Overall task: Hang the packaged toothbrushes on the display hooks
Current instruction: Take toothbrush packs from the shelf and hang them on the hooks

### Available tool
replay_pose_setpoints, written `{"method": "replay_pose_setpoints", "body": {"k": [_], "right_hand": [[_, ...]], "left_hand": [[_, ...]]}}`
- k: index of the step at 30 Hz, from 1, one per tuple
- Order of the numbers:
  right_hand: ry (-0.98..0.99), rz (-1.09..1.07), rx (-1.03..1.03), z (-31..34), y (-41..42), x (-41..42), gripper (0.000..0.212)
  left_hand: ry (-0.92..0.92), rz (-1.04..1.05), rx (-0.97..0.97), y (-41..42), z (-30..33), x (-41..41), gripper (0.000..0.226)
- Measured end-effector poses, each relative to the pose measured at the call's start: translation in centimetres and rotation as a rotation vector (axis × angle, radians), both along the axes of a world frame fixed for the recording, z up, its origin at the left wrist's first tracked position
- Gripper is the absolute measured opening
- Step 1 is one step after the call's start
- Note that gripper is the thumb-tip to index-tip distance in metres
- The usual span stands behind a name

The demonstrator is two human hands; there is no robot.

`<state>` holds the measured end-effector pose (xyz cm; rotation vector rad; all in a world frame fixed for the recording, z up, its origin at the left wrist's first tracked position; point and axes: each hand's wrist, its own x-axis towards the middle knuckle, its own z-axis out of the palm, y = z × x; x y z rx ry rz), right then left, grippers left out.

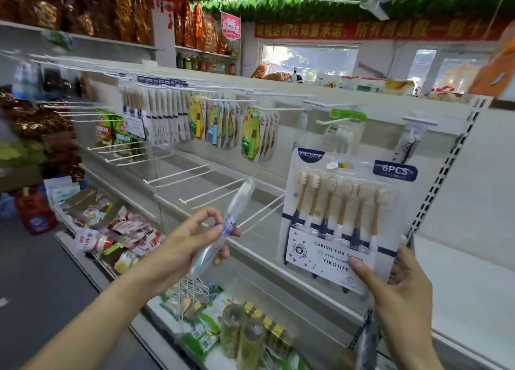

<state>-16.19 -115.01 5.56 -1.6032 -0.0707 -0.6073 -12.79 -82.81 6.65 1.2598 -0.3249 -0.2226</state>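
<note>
Toothbrushes come in a big flat six-pack (341,219) that sits at about 3 o'clock in the view, held up straight in front of the white shelf wall (459,180). Six brushes with tan handles and dark blue ends stand in a row inside it, and the card says "6PCS" at the top. The right hand (401,288) holds the pack by its bottom right corner, with the thumb pressed on the front and the fingers curled behind. The left hand (192,247), near 6 o'clock, grips a single toothbrush in a clear pack (223,230), which tilts up and to the right. Its fingers curl round the lower half of that pack. Bare white display hooks (195,174) stick out from the wall just past the left hand, near the middle of the view. Up at 11 o'clock, a top row of hooks is full of hanging toothbrush packs (164,116), some white and some yellow and green (250,135). At 1 o'clock a green-topped pack (344,127) hangs on its own hook. Down at 7 o'clock, a low shelf holds a heap of small packets (117,236).
</note>
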Motion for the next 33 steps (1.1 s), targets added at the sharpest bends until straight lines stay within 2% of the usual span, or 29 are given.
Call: {"method": "replay_pose_setpoints", "body": {"k": [2,5,7,9,13,19,26,33], "right_hand": [[0.015,-0.025,-0.007,-0.2,0.2,0.3,0.038],[0.035,-0.057,0.006,-0.4,1.0,0.5,0.037],[0.043,-0.078,0.021,-0.4,1.8,0.6,0.038],[0.047,-0.113,0.023,-0.3,2.6,0.5,0.039],[0.055,-0.189,0.04,-0.5,4.6,0.4,0.041],[0.038,-0.304,0.073,0.2,8.4,0.0,0.052],[0.056,-0.421,0.085,0.3,12.3,-0.7,0.038],[0.104,-0.538,0.053,0.0,14.8,-0.5,0.04]], "left_hand": [[-0.047,0.013,0.032,-0.2,-0.1,1.1,0.017],[-0.076,-0.029,0.04,0.0,0.1,3.0,0.05],[-0.057,-0.063,-0.006,0.0,0.6,4.4,0.059],[-0.052,-0.066,-0.018,-0.3,1.3,5.7,0.054],[-0.121,-0.032,0.098,-0.4,2.6,8.2,0.033],[-0.291,-0.009,0.161,0.3,4.3,11.7,0.037],[-0.34,-0.101,0.093,1.9,4.4,14.6,0.033],[-0.368,-0.197,0.114,1.8,4.8,16.7,0.029]]}}
